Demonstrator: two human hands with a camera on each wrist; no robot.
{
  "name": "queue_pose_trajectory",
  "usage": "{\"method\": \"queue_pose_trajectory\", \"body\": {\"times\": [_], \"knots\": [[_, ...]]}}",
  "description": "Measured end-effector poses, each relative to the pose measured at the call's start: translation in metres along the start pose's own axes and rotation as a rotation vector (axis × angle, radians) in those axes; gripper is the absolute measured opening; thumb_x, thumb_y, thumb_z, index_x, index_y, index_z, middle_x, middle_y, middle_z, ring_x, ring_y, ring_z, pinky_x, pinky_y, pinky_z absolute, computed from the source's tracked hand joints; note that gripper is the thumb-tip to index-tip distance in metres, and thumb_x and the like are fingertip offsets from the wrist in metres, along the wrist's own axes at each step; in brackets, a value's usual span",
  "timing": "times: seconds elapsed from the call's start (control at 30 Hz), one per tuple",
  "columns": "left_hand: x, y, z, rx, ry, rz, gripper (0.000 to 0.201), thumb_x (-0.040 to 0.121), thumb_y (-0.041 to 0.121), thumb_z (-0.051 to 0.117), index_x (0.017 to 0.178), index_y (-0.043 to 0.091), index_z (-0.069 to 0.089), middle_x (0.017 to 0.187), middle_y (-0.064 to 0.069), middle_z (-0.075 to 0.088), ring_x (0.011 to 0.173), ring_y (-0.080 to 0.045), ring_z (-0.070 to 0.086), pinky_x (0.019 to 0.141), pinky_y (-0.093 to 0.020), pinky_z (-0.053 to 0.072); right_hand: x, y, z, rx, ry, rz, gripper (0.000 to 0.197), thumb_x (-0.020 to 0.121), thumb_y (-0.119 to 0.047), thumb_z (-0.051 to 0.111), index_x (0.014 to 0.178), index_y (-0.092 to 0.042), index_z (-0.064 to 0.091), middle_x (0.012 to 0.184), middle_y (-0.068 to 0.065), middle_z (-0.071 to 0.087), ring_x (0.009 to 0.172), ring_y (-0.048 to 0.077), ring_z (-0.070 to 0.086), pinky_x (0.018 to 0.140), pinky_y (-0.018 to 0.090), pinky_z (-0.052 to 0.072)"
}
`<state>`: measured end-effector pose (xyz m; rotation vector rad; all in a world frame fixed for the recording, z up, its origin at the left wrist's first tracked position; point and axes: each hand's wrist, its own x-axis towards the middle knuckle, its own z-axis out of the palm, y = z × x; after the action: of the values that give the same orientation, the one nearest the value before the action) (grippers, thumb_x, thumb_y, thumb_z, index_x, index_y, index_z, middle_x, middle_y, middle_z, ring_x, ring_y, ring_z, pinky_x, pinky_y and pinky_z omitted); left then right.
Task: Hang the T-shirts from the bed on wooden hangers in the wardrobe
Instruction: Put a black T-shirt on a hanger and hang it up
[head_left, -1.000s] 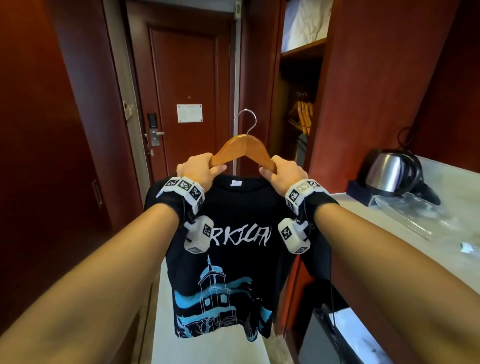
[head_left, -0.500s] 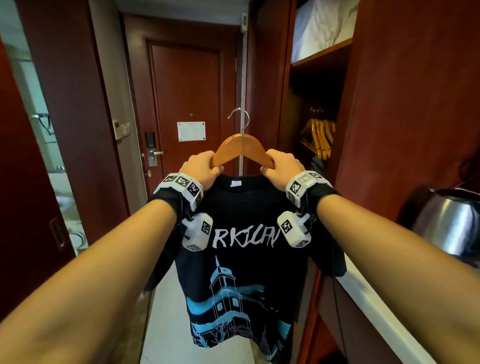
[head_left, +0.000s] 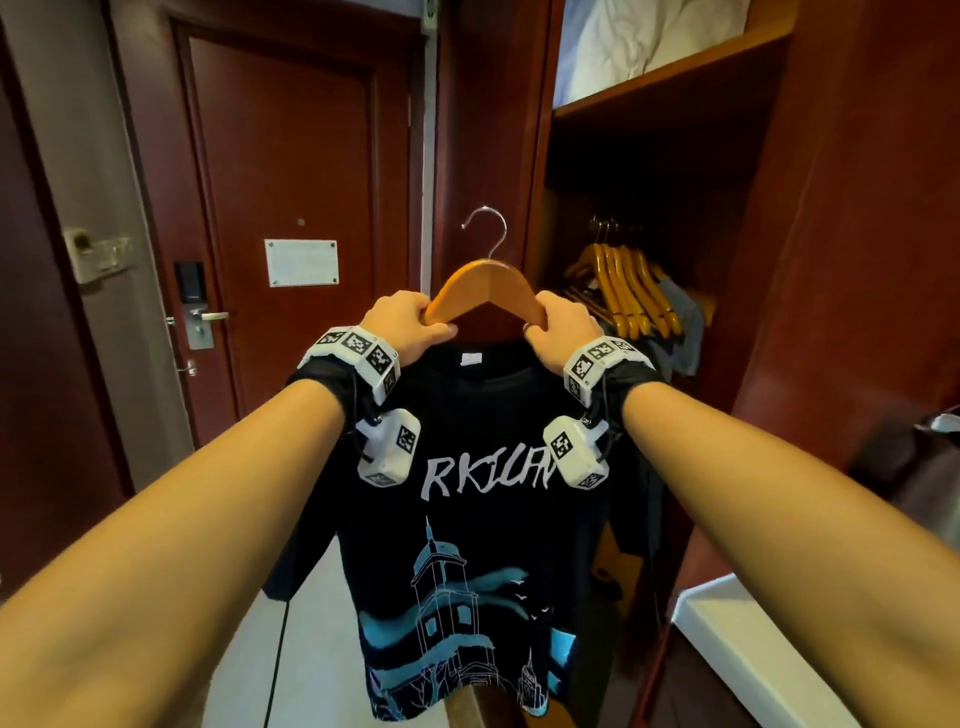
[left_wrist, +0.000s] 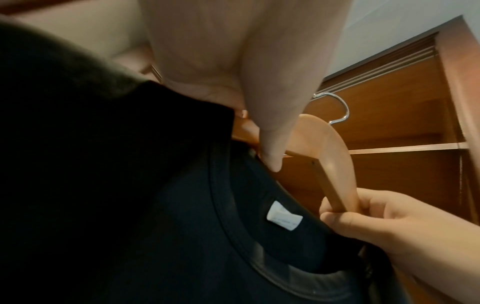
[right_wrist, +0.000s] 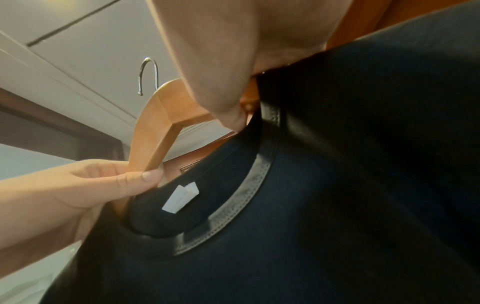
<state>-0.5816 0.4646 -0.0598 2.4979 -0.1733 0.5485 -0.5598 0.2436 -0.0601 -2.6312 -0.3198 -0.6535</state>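
The black T-shirt with white lettering and a blue tower print (head_left: 467, 499) hangs on a curved wooden hanger with a metal hook (head_left: 485, 291), held up just left of the open wardrobe (head_left: 649, 171). The left hand (head_left: 402, 325) and right hand (head_left: 563, 327) each grip one hanger shoulder. Inside the wardrobe hang more wooden hangers (head_left: 631, 291).

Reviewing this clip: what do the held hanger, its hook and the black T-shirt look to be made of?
Hanger: wood by the look, warm orange-brown with a smooth, slightly glossy lacquer; the square-cut underside shows in the left wrist view.
Hook: thin bent metal wire, silvery and shiny, probably plated steel.
T-shirt: soft knit fabric, likely cotton, matte black with a ribbed, stitched collar and a white and blue print.
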Motion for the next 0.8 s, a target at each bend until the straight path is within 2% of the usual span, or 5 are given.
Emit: {"method": "queue_pose_trajectory", "body": {"times": [0.27,0.47,0.67,0.73,0.8], "knots": [[0.111,-0.027,0.042,-0.042,-0.105,0.17,0.031,0.092,0.04,0.063,0.072,0.025,0.046,0.07,0.003,0.053,0.064,-0.015,0.052,0.058,-0.029,0.034,0.074,0.013,0.029,-0.11,0.043,0.187,0.011,0.092,-0.022,0.054,0.102,-0.022,0.049,0.093,0.002,0.057,0.094,0.032,0.06,0.087,0.043,0.046],[0.166,-0.024,0.089,-0.117,-0.188,0.261,0.029,0.092,0.04,0.064,0.077,0.021,0.049,0.073,0.001,0.055,0.071,-0.022,0.055,0.065,-0.033,0.037,0.103,0.045,0.037,-0.171,0.07,0.286,0.018,0.091,-0.028,0.061,0.101,-0.022,0.048,0.093,0.003,0.059,0.089,0.029,0.063,0.075,0.038,0.05],[0.23,-0.01,0.144,-0.192,-0.318,0.372,0.027,0.092,0.036,0.065,0.074,0.024,0.048,0.07,0.003,0.054,0.068,-0.018,0.054,0.061,-0.029,0.036,0.139,0.092,0.047,-0.248,0.108,0.444,0.028,0.092,-0.023,0.058,0.118,-0.017,0.051,0.108,0.011,0.065,0.1,0.036,0.063,0.08,0.04,0.049],[0.251,-0.004,0.162,-0.207,-0.371,0.414,0.025,0.092,0.034,0.065,0.075,0.024,0.051,0.072,0.002,0.054,0.069,-0.019,0.055,0.063,-0.029,0.038,0.152,0.112,0.048,-0.266,0.112,0.481,0.026,0.091,-0.022,0.058,0.116,-0.018,0.052,0.106,0.01,0.064,0.1,0.036,0.063,0.078,0.037,0.046],[0.272,0.002,0.179,-0.224,-0.428,0.456,0.019,0.092,0.034,0.065,0.082,0.019,0.058,0.077,-0.002,0.059,0.073,-0.02,0.057,0.064,-0.029,0.041,0.165,0.13,0.047,-0.261,0.129,0.538,0.021,0.088,-0.019,0.058,0.108,-0.02,0.054,0.097,0.006,0.061,0.098,0.034,0.062,0.086,0.041,0.049]]}}
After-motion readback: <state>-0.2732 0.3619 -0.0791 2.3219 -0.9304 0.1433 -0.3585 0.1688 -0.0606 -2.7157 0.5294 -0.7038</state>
